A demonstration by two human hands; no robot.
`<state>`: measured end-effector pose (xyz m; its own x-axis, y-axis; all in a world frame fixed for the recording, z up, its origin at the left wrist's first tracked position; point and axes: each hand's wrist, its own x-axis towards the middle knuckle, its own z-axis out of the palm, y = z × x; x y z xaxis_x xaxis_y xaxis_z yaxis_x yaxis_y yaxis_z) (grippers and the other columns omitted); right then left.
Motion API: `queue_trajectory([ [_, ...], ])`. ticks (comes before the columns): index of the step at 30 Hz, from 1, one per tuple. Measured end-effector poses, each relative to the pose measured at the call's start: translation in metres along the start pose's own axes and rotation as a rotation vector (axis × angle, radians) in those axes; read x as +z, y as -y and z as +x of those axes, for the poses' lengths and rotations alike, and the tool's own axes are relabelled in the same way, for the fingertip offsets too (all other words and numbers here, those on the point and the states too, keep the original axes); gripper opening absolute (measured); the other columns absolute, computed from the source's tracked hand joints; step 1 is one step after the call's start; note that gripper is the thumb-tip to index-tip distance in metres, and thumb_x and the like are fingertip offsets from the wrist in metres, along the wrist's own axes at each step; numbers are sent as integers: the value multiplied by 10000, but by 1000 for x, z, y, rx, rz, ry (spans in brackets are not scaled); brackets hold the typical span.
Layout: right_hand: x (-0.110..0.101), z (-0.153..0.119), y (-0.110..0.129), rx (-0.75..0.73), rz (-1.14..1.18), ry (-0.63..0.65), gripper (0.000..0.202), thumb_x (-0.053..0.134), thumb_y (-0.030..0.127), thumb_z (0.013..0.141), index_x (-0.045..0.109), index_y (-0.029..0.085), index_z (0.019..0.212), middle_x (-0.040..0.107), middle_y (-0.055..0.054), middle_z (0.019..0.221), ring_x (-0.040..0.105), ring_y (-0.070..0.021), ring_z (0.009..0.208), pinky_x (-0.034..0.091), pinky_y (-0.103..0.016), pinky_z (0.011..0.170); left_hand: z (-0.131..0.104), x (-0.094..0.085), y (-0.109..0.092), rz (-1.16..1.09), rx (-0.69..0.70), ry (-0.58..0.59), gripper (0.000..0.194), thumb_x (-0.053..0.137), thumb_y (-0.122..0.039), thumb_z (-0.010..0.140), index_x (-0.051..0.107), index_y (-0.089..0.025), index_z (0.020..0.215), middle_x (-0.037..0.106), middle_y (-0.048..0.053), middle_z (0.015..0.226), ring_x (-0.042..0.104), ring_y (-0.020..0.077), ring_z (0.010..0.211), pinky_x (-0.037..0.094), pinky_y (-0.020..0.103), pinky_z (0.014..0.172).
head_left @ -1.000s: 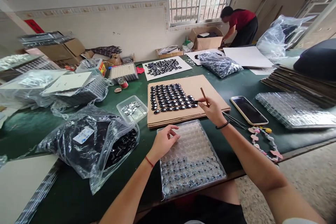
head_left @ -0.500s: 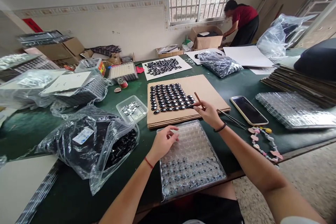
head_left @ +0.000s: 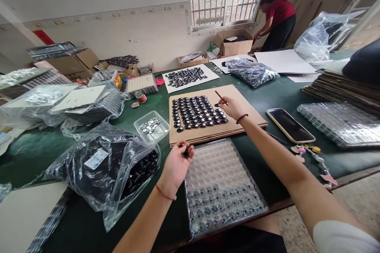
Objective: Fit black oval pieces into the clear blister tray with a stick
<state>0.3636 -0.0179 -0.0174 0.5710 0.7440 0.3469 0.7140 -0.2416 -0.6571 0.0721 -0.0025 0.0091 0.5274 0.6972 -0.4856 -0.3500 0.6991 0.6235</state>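
A: What does the right hand (head_left: 231,108) show?

B: Thumb and fingers closed on a slim brown stick (head_left: 221,98), held aslant above the cardboard (head_left: 247,112); a dark piece shows at the fingertips.

A: And the left hand (head_left: 175,166)?

B: Palm turned up, fingers curled around small dark pieces (head_left: 186,152), by the upper left corner of the clear tray (head_left: 212,160). Their number cannot be told.

A: Where do the black beads (head_left: 194,111) lie?

B: In close rows on the cardboard, left of and below the right hand. The tray is nearer the person; its near rows hold small round pieces.

A: What flanks these?

B: Left, a plastic tub (head_left: 162,133) of shiny metal bits; right, a phone (head_left: 290,125), lying flat.
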Motion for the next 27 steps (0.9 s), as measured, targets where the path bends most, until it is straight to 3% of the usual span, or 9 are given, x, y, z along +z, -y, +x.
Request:
queue_trajectory([
  [4, 18, 21, -24, 42, -91, 72, 102, 523, 164, 706, 610, 159, 760, 611, -27, 689, 534, -141, 637, 392, -227, 575, -9, -9, 10, 184, -41, 124, 206, 481, -50, 778, 534, -138, 957, 573, 74, 897, 532, 73, 627, 443, 178, 555],
  [7, 26, 22, -34, 47, -162, 92, 132, 512, 193, 738, 629, 164, 792, 619, -50, 761, 537, -160, 715, 393, -245, 635, -6, -14, 12, 220, -50, 176, 230, 508, -115, 787, 540, -142, 1013, 572, 68, 867, 467, 44, 548, 380, 147, 474],
  [11, 29, 21, -35, 47, -233, 86, 194, 493, 257, 784, 650, 154, 835, 612, -94, 834, 539, -193, 808, 391, -276, 706, -2, -15, 10, 251, -47, 253, 242, 519, -187, 792, 553, -144, 1028, 556, 37, 768, 363, 18, 446, 251, 134, 379],
  [17, 21, 21, -31, 55, -248, 70, 208, 483, 266, 803, 652, 149, 835, 622, -90, 823, 553, -201, 814, 399, -288, 726, -5, -13, 13, 357, -27, 277, 269, 523, -292, 798, 570, -137, 1013, 547, 25, 691, 347, 19, 416, 188, 145, 366],
  [19, 12, 16, -22, 44, -175, 8, 241, 441, 275, 836, 639, 138, 828, 622, -79, 800, 558, -188, 798, 403, -287, 721, -5, -13, 15, 353, -20, 300, 252, 526, -292, 795, 577, -135, 985, 522, 9, 646, 337, 20, 409, 192, 147, 369],
  [22, -4, -10, 11, 0, 164, -101, 355, 358, 357, 885, 609, 133, 772, 583, -47, 671, 543, -138, 635, 411, -264, 612, -4, -13, 15, 316, -26, 334, 233, 530, -284, 791, 564, -149, 978, 442, -31, 566, 306, 22, 391, 192, 144, 365],
  [25, -14, -62, 57, -118, 493, 67, 424, 289, 414, 907, 561, 158, 706, 486, -2, 569, 447, -86, 483, 352, -219, 466, -4, -13, 15, 276, -35, 331, 188, 520, -284, 794, 527, -174, 946, 362, -62, 524, 271, 23, 367, 157, 135, 344],
  [27, -18, -102, 81, -264, 612, 292, 394, 303, 399, 910, 538, 165, 697, 457, 13, 563, 398, -71, 453, 322, -207, 429, -5, -13, 15, 286, -44, 323, 137, 513, -288, 799, 502, -174, 875, 333, -72, 504, 257, 21, 358, 152, 130, 340],
])
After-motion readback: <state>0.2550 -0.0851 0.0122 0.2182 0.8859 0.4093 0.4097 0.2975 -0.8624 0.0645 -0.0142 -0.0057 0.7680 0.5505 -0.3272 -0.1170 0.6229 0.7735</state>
